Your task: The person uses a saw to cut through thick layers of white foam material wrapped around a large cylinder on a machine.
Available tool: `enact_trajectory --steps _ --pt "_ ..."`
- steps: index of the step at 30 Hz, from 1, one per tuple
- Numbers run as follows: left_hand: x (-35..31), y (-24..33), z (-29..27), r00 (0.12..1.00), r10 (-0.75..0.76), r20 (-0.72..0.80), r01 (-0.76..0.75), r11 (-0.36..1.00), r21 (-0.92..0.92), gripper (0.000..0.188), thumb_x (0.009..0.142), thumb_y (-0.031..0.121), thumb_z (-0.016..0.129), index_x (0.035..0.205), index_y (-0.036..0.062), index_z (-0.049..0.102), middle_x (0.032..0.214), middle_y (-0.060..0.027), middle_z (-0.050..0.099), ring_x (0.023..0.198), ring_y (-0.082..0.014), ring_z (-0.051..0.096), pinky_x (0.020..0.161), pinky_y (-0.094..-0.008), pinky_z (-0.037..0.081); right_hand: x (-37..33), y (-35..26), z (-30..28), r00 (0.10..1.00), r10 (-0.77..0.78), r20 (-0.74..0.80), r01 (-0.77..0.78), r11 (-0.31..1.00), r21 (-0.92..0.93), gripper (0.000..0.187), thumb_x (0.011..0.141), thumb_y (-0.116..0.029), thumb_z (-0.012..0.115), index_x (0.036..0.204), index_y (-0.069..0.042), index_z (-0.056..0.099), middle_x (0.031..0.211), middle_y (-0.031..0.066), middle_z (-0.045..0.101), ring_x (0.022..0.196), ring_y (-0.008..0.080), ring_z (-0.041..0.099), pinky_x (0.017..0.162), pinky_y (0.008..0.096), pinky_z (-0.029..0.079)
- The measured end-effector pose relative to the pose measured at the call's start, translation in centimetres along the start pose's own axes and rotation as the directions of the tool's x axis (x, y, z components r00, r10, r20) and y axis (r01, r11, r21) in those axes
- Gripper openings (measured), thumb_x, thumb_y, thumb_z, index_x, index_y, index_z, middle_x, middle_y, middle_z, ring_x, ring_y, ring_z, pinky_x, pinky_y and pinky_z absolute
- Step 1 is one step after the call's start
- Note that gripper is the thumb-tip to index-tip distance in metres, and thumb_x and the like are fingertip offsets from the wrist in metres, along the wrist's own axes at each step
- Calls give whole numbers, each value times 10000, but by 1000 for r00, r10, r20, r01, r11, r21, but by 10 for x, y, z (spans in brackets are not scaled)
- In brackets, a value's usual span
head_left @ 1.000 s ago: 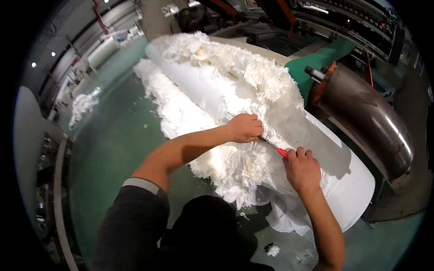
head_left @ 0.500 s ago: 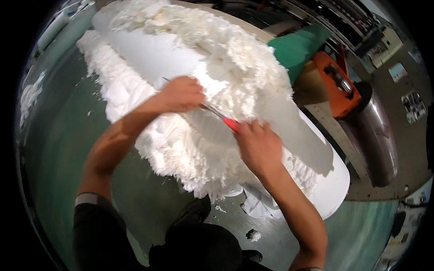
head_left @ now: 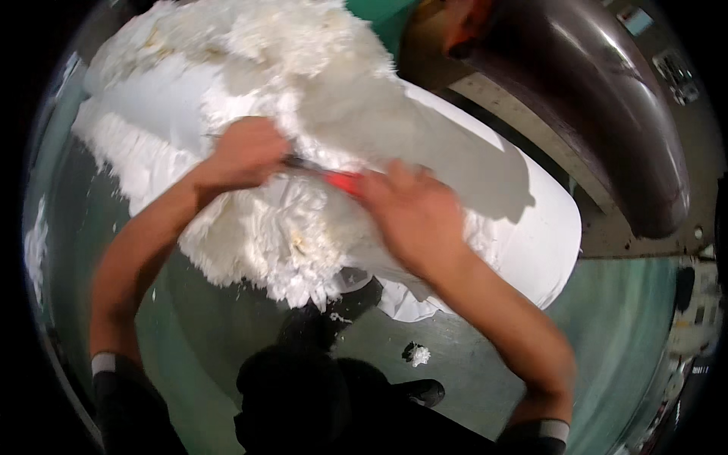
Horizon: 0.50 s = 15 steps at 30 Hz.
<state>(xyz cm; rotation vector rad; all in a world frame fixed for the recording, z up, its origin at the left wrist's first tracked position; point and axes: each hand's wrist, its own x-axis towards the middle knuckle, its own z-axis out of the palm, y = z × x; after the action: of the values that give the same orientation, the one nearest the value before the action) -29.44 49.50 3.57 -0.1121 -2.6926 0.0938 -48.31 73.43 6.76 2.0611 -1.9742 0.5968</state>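
Note:
A slim metal tool with a red handle (head_left: 343,182) spans the gap between my two hands. My left hand (head_left: 249,152) is closed round its metal part. My right hand (head_left: 421,216) wraps the red handle; both hands are slightly blurred. Beneath them lies a big white roll (head_left: 550,220) with a rounded end at the right. Torn, fluffy white fibre (head_left: 250,235) covers much of it and hangs down its near side. More fibre (head_left: 296,34) is heaped along the far side. The tool's tip past my left hand is hard to make out.
A dark shiny cylinder (head_left: 599,98) lies beyond the roll at the right, beside a pale beam (head_left: 523,125). Green cloth or sheet (head_left: 383,23) shows at the top. On the green floor (head_left: 212,334) lies a small fibre tuft (head_left: 418,355), near my dark shoe (head_left: 425,392).
The view has shifted, so the roll sits farther up and left and the dark cylinder looks larger. Both hands keep their hold on the tool.

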Motion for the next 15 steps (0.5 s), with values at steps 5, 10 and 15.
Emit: enact_trajectory --steps 5,10,15 --pt "118 169 61 972 227 64 -192 918 -347 137 813 200 589 735 121 667 735 -104 669 727 -275 671 656 -427 551 -164 45 -93 888 321 330 -217 924 -314 228 837 -217 718 1050 -143 683 868 61 616 773 273 614 664 398 531" --pt "192 279 84 923 384 -14 -375 893 -247 89 655 184 647 648 125 713 688 -57 676 708 -274 642 552 -418 484 -266 83 -124 899 383 213 -263 861 -436 240 825 -239 709 1001 -96 630 850 103 558 764 332 576 601 441 474" --pt "168 270 76 978 152 -141 -188 935 -300 124 693 213 637 641 118 698 690 -74 665 750 -282 643 620 -426 499 -229 64 -138 934 255 249 -138 904 -405 229 817 -245 715 952 -93 609 789 103 536 721 321 556 582 433 452"
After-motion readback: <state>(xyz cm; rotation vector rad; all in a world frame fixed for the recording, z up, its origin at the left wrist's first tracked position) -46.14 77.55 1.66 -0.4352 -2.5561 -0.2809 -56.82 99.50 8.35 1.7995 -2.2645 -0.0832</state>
